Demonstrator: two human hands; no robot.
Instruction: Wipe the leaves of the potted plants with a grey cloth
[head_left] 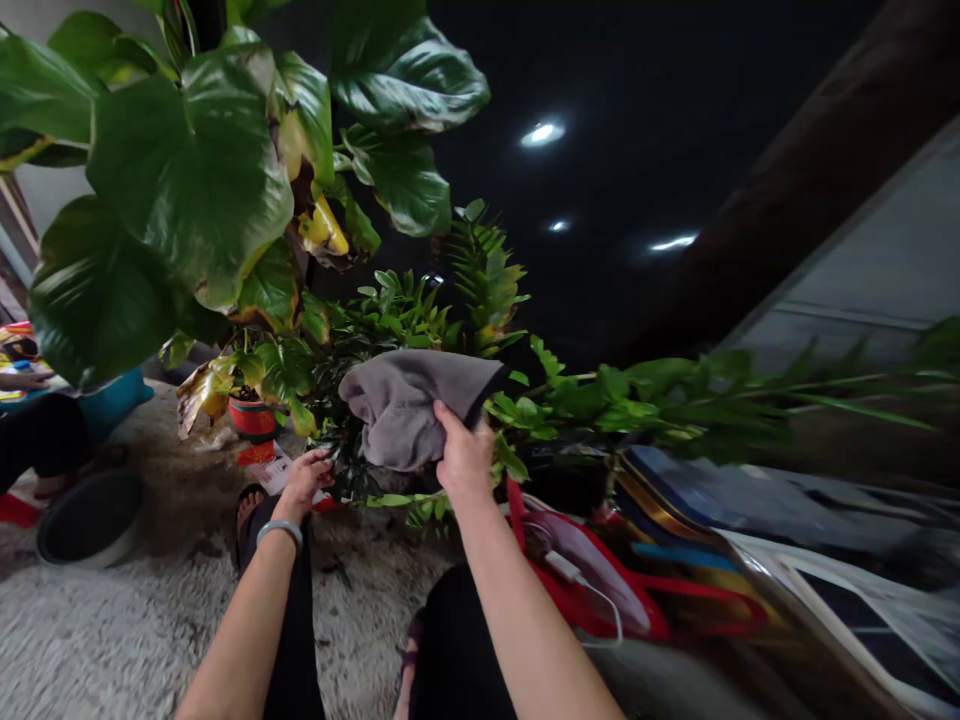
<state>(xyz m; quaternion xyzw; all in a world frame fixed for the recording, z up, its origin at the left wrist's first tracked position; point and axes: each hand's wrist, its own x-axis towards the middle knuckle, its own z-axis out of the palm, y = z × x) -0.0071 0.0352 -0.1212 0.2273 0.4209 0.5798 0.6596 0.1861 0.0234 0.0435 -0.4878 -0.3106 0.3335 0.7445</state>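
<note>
Gray cloth [401,405], leaves [540,412] near both edges

Low foliage [397,305] crowds the far edge of a concrete floor [172,630], hemming in the gray cloth [401,405] in the right hand [465,458], as broad heart-shaped leaves [191,175] overhang the far left. A red bag [649,605] blocks passage just beside the right forearm [517,585]. Open room spans the floor between the left forearm [247,625] and a round basin [124,548], beyond which a sandaled foot [246,508] intrudes.
</note>
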